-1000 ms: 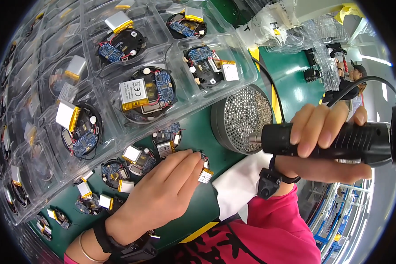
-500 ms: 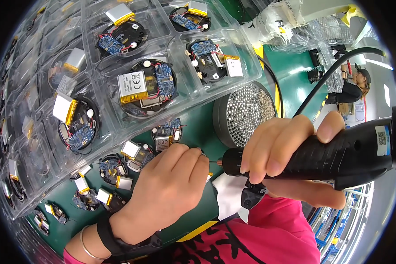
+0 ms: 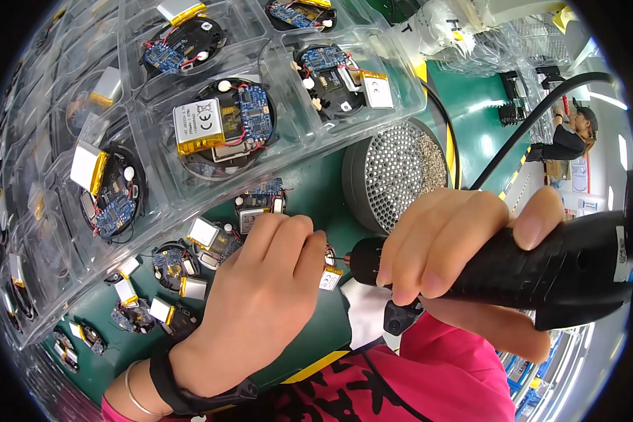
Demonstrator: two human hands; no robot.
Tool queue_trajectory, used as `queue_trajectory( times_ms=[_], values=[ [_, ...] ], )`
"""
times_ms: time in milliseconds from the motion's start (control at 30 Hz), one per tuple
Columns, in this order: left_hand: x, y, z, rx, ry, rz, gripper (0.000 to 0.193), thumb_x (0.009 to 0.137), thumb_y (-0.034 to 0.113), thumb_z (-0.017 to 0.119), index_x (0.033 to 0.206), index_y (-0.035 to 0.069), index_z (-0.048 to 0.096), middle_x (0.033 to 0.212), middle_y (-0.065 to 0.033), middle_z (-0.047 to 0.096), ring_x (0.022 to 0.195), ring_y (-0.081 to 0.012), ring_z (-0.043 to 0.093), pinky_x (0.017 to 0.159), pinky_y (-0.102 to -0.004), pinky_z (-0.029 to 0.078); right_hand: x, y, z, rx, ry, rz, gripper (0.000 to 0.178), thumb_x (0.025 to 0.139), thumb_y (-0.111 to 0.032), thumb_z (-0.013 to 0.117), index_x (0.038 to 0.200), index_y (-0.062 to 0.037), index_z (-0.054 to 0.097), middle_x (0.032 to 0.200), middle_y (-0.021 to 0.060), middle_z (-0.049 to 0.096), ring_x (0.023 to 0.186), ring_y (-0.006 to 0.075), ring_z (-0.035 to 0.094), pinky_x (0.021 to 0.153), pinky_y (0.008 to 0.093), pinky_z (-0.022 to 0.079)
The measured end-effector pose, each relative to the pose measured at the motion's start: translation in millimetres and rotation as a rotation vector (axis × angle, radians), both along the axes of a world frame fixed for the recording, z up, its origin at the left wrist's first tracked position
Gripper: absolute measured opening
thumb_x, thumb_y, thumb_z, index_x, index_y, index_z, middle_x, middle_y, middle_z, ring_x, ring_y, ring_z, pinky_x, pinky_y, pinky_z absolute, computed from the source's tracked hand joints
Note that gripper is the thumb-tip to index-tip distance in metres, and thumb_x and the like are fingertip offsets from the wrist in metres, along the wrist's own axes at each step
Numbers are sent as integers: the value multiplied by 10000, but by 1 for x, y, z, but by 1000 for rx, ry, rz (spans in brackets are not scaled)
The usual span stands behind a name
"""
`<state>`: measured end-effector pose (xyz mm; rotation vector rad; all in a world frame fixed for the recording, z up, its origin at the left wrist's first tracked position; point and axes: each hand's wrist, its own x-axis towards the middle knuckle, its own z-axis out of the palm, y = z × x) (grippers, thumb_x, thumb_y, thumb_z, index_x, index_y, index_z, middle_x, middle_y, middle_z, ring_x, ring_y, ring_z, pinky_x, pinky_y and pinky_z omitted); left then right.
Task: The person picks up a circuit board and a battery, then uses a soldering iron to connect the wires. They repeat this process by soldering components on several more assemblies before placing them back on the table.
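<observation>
My right hand (image 3: 446,243) is wrapped round a black electric screwdriver (image 3: 513,271), held almost level with its bit pointing left. The bit reaches a small round circuit assembly with a silver battery (image 3: 330,279), mostly hidden behind my left hand (image 3: 260,302). The fingers of my left hand are curled closed on that assembly; its far side and the bit's exact contact cannot be made out. Just beyond the left fingers lies another circuit assembly (image 3: 259,204). A round dish with a perforated top (image 3: 387,176) stands beyond the screwdriver's tip, small screws gathered along its right side.
A clear plastic tray (image 3: 299,151) with several round circuit-and-battery assemblies fills the upper left. More assemblies (image 3: 172,267) lie on the green table (image 3: 302,352) below it. A black cable (image 3: 520,119) arches at right. A white cloth (image 3: 366,313) lies near me. Another person (image 3: 570,137) sits far right.
The screwdriver's rear end has dipped and my right hand has shifted slightly. My left fingers have drawn a little left, and more of the held assembly and its battery shows.
</observation>
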<state>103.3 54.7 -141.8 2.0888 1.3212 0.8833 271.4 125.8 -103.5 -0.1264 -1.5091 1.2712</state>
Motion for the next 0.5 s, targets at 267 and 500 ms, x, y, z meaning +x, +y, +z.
queue_trajectory(
  times_ms=[267,500],
  values=[
    [-3,6,3,42,99,-57,238,657,-6,634,890,-23,587,881,-111,512,811,-253,535,725,-309,524,-1,-3,3,-14,-30,-6,739,838,-582,704,1185,-64,308,768,131,595,467,211,614,435,336,554],
    [-6,6,-4,-84,-174,-86,178,725,-92,686,854,8,614,908,-128,560,812,-326,554,708,-397,475,6,0,-4,28,-13,46,746,835,-604,693,1178,-68,303,753,115,587,454,206,606,429,334,554]
  ],
)
